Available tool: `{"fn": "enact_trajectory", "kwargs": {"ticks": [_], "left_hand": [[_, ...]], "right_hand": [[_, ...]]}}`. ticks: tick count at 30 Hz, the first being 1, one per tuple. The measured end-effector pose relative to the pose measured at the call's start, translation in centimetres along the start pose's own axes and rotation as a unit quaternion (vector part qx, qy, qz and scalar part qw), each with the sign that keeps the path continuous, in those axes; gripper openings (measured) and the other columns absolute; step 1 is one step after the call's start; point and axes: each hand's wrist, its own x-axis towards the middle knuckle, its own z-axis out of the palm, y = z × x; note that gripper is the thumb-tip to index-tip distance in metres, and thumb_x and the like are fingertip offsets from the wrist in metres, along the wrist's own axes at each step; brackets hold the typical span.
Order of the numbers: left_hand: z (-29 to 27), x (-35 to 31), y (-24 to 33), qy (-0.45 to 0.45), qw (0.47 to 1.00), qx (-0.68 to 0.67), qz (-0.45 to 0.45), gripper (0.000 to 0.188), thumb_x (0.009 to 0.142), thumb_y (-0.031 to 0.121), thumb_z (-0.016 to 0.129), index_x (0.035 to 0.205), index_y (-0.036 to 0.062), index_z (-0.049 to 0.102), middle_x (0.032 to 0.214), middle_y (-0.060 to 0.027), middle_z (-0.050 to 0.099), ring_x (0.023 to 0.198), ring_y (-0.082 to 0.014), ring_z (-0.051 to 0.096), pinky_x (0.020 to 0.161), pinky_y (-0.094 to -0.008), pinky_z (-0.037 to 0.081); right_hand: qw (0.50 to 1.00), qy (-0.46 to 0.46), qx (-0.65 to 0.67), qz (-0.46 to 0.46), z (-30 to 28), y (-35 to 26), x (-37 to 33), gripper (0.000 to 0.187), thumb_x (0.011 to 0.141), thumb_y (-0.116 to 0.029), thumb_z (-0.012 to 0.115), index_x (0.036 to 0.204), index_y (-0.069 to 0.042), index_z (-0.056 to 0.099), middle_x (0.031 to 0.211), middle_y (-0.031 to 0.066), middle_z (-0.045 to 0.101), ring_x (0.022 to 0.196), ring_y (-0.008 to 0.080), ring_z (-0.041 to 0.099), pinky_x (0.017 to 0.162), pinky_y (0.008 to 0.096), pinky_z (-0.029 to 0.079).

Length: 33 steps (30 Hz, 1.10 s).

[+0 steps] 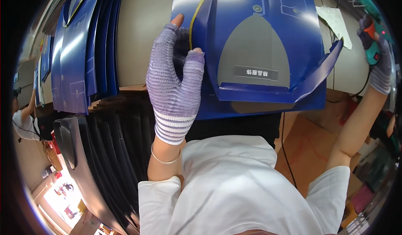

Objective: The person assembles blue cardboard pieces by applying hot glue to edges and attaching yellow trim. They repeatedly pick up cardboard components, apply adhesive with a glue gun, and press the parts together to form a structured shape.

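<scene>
A blue printed garment-packaging box (307,38) lies partly folded in front of me, its near and right flaps raised. A grey arched panel (253,50) shows in its middle. My left hand (176,75), in a purple-and-white knitted glove with bare fingertips, is closed loosely around the box's yellow-edged left flap, the thumb against it. Its other fingers are partly hidden. At the far right my right hand (384,63), gloved alike, is wrapped round a teal-and-orange glue gun (371,50) with a small red light, away from the box.
Stacked blue printed sheets (69,67) stand to the left on the table (140,29). Below them are several dark sheets (109,151). A white scrap (335,21) lies right of the box, beside a black cable (358,94). Another person (27,117) is at the far left.
</scene>
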Motion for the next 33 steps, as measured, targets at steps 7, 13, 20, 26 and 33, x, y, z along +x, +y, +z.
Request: {"fn": "enact_trajectory", "kwargs": {"ticks": [7,13,20,26,33], "left_hand": [[0.1,-0.4,-0.8,0.045,0.995,-0.09,0.001,0.044,0.097,0.009,0.06,0.139,-0.0014,0.052,0.114,-0.0103,0.065,0.1,-0.0148,0.061,0.093,-0.0277,0.048],[0.2,-0.4,-1.1,0.065,0.995,-0.068,0.027,0.044,0.098,0.014,0.054,0.14,-0.001,0.053,0.112,-0.0085,0.064,0.099,-0.014,0.059,0.092,-0.0282,0.047],[0.2,-0.7,-0.8,0.063,0.994,-0.094,0.001,0.046,0.095,0.009,0.054,0.139,-0.0016,0.053,0.121,-0.0121,0.064,0.106,-0.0159,0.06,0.094,-0.029,0.046],[0.2,-0.7,-0.7,0.067,0.992,-0.108,-0.02,0.051,0.094,0.012,0.054,0.143,-0.0029,0.048,0.12,-0.0132,0.063,0.103,-0.0162,0.06,0.091,-0.0287,0.046],[0.4,-0.9,-1.1,0.076,0.994,-0.072,-0.038,0.054,0.094,0.013,0.055,0.144,-0.0043,0.046,0.124,-0.015,0.062,0.107,-0.0186,0.059,0.094,-0.0306,0.046]], "right_hand": [[0.877,-0.308,-0.36,-0.075,11.9,-4.4,-2.4,0.039,0.084,-0.027,0.078,0.11,-0.001,0.064,0.099,0.0068,0.067,0.087,0.0174,0.065,0.078,0.0306,0.052],[0.875,-0.353,-0.317,-0.095,22.0,-2.4,-4.3,0.042,0.068,-0.042,0.089,0.075,-0.005,0.069,0.076,0.0062,0.059,0.068,0.0212,0.058,0.06,0.0334,0.045],[0.841,-0.369,-0.366,-0.148,23.3,-1.5,-4.5,0.041,0.068,-0.041,0.09,0.078,-0.006,0.071,0.074,0.0076,0.06,0.071,0.0235,0.06,0.062,0.0365,0.047],[0.88,-0.284,-0.366,-0.105,23.1,-0.8,-3.8,0.037,0.076,-0.04,0.086,0.08,-0.007,0.07,0.068,0.0063,0.06,0.065,0.0225,0.061,0.063,0.0337,0.049],[0.835,-0.375,-0.337,-0.218,22.6,-0.5,-3.3,0.04,0.071,-0.041,0.088,0.087,-0.007,0.073,0.082,0.008,0.064,0.078,0.0271,0.063,0.072,0.0374,0.05]]}}
